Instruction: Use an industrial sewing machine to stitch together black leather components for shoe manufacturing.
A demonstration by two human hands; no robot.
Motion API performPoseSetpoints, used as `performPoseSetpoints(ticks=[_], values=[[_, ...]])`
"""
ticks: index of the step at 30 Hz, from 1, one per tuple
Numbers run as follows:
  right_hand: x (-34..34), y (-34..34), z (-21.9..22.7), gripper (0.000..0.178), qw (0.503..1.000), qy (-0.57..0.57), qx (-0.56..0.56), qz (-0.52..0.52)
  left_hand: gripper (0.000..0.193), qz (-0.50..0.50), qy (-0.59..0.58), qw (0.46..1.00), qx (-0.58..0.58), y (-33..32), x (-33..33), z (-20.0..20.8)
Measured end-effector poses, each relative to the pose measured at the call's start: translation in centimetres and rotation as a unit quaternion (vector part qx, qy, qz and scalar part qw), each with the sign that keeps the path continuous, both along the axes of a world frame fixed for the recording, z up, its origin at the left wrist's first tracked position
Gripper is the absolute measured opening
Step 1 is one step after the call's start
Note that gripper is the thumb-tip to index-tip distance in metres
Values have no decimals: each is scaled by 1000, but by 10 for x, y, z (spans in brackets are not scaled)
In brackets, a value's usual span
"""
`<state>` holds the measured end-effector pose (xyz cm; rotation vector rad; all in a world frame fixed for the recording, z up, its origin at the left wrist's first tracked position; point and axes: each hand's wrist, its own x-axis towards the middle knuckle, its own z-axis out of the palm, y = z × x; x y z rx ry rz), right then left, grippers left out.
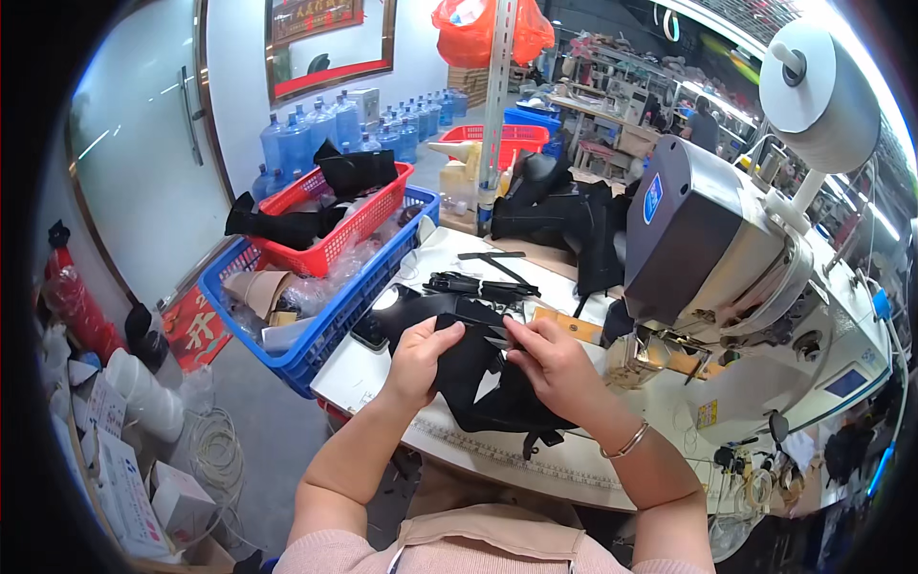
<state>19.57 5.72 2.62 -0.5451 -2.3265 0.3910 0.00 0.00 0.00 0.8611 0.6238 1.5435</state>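
A black fabric piece (469, 368) is stretched between my two hands over the front of the white sewing table. At its upper left edge my left hand (418, 362) is closed, thumb on top, gripping the cloth. My right hand (552, 366) pinches the upper right edge between thumb and fingers. Between the hands shows a small grey pointed shape, too small to name. The lower part of the cloth hangs onto the tabletop, with a black strap end (542, 441) near the ruler strip (497, 457). Behind lie a bundle of black straps (478, 284) and more black fabric.
An industrial sewing machine (708, 239) with a large white thread cone (820, 96) stands at the right. To the left, a red basket (330, 256) rests on a blue crate (306, 359). Black pieces (564, 225) are heaped beyond the table, beside a metal post (495, 105).
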Motion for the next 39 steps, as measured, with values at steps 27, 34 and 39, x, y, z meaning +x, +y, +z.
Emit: performPoseSetpoints(ticks=[27, 34, 39], values=[[-1, 3, -24, 34, 998, 60, 25, 8, 21, -4, -8, 1000, -12, -1, 8, -13], [14, -10, -14, 27, 969, 219, -76, -81, 19, 36, 87, 995, 28, -17, -8, -6], [50, -6, -61, 24, 960, 178, -189, -108, 18, 23, 205, 936, 284, -39, -71, -8]])
